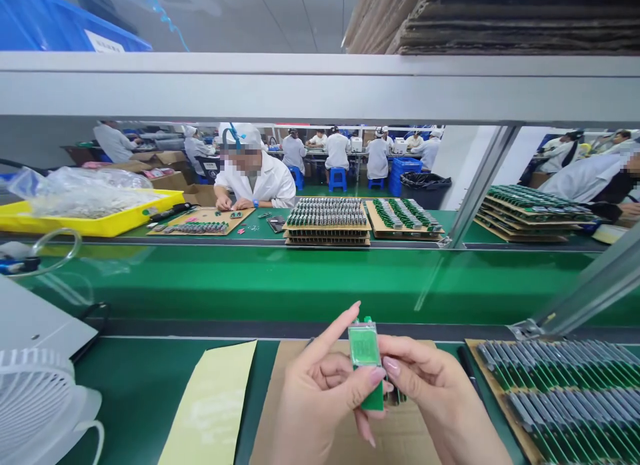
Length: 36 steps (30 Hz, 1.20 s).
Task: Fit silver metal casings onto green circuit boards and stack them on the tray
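Observation:
A small green circuit board (367, 358) with a shiny rectangular panel stands upright between both my hands. My left hand (320, 398) pinches its left edge, thumb at the lower side and forefinger stretched up along it. My right hand (435, 398) grips the board's right edge with thumb and fingers. Both hands hover above a brown cardboard sheet (280, 385) on the green bench.
A tray of several green boards (565, 391) lies at the right. A yellowish sheet (215, 405) and a white fan (35, 398) sit at the left. Beyond the green conveyor (300, 278), a person in white works among stacked board trays (327, 221) and a yellow bin (90, 215).

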{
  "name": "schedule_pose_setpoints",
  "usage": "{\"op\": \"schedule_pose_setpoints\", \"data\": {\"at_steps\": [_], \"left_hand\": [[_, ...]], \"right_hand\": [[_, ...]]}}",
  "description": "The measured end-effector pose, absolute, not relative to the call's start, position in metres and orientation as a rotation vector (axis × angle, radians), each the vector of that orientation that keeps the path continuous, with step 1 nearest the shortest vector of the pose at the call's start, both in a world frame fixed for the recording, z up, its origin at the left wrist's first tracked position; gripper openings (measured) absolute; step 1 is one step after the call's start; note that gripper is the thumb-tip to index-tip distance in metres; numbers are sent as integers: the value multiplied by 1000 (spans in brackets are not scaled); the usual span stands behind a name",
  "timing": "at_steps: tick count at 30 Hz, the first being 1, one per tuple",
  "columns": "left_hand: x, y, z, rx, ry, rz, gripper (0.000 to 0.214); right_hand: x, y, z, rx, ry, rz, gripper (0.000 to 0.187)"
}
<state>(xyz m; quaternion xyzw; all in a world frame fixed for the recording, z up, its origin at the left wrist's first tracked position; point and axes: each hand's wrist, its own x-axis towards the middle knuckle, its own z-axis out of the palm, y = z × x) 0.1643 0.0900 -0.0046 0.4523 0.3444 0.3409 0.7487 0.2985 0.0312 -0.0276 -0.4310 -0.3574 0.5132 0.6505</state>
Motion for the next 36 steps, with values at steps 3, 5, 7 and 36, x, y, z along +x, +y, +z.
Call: {"op": "schedule_pose_setpoints", "data": {"at_steps": [3,5,7,36], "left_hand": [[162,89,-4,1035,817,749,79],[161,87,-3,1063,851,763,77],[161,85,-3,1085,880,775,74],[155,84,5,1253,911,880,59]], "right_hand": [[299,31,-27,-958,-790,1262,23],[297,31,-27,-949,-767,1291,23],[295,31,-28,-922,-758,1295,23],[297,18,-19,-1271,-859,821,20]]}}
